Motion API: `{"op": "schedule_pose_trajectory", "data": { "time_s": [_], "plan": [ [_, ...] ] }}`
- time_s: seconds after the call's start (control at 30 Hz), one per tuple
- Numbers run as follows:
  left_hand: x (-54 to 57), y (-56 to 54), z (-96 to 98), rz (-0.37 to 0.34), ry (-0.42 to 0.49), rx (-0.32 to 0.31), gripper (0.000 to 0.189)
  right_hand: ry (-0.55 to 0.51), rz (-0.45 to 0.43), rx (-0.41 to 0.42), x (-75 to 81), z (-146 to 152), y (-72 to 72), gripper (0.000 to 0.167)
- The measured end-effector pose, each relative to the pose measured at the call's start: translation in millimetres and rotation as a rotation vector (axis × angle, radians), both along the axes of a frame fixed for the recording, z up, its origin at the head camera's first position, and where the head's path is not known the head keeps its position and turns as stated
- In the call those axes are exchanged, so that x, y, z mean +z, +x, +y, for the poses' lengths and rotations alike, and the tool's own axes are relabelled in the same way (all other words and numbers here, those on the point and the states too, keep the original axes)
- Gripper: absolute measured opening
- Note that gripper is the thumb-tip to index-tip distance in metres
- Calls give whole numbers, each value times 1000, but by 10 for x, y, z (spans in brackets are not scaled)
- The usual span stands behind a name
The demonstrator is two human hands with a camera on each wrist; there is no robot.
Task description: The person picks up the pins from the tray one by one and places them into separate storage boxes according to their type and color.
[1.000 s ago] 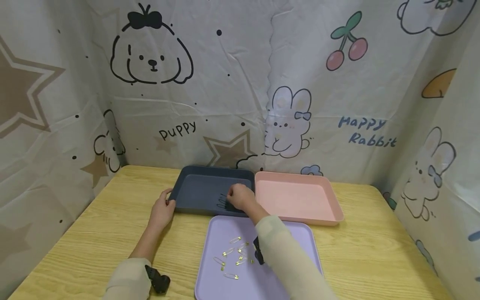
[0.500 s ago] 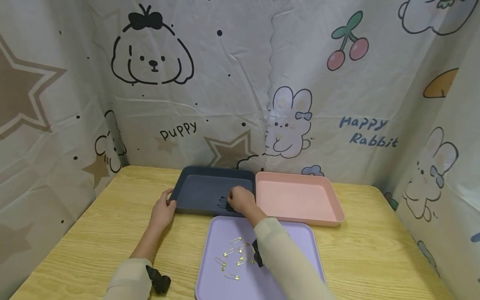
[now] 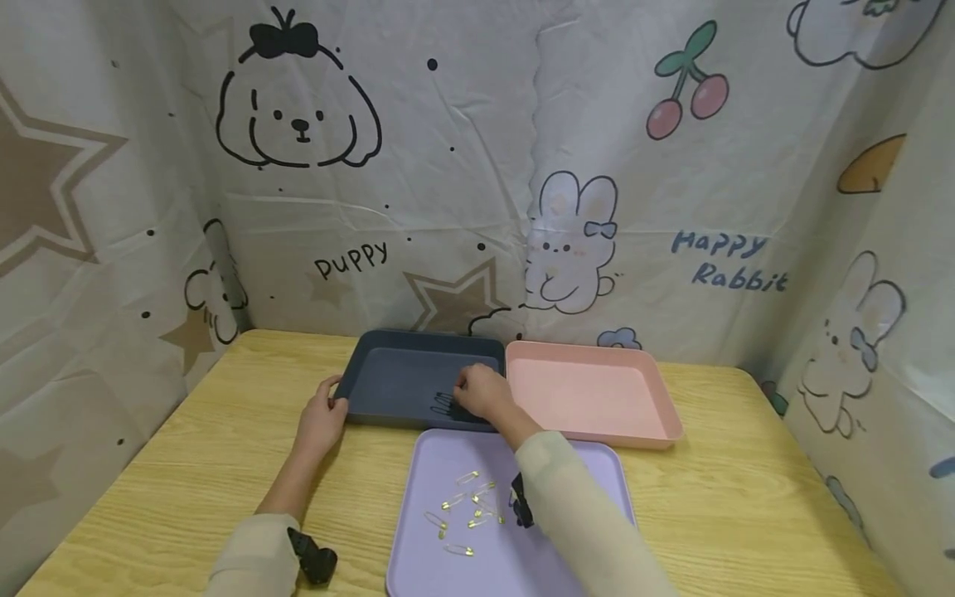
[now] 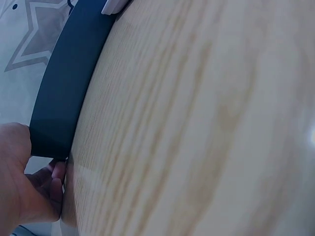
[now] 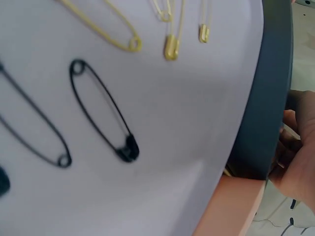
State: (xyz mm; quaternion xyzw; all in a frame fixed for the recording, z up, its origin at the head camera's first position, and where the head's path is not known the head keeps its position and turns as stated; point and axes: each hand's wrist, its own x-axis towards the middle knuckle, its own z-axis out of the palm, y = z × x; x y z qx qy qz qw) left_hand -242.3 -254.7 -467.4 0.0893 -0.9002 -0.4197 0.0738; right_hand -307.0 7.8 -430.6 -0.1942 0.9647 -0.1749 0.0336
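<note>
My left hand (image 3: 323, 419) grips the left end of a dark blue-grey tray (image 3: 395, 377); in the left wrist view, the thumb is at the wall's upper edge and the fingers curl low at the corner. Inside that tray's near right part, several black safety pins (image 3: 442, 404) lie side by side. My right hand (image 3: 483, 391) is over them with curled fingers, pinching at a pin; its fingertips are mostly hidden. On the purple tray (image 3: 406, 539) in front, gold safety pins (image 3: 458, 550) lie scattered. The right wrist view also shows a black safety pin (image 5: 101, 110) on it.
A pink tray (image 3: 589, 390) stands right beside the dark tray, behind the purple one. All three are on a wood-grain table (image 3: 746, 497). A printed curtain (image 3: 462, 166) rises behind and at both sides.
My right hand stays at the black pins in the dark tray, its fingers shifting only slightly. The left hand keeps its place at the tray's end.
</note>
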Motion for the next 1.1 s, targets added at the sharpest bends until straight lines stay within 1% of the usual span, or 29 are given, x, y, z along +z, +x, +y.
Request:
{"op": "schedule_pose_trajectory", "data": {
  "time_s": [0.13,0.33,0.63,0.8,0.93,1.1],
  "plan": [
    [-2,3,-15,14,-6,-1,50,-62,12,1,43,34,5,16],
    [10,6,-10,5,4,-14,50,-159,5,1,77,95,17,15],
    [6,10,-1,-8,5,-15,51,-230,-36,-13,101,191,64,16],
    [8,5,4,-10,-1,-13,51,-261,-28,-2,143,272,127,17],
    [9,2,9,-13,-4,-13,51,-287,-6,26,196,337,205,16],
    [6,5,9,-21,-2,-9,51,-285,37,58,230,430,301,15]
  ]
}}
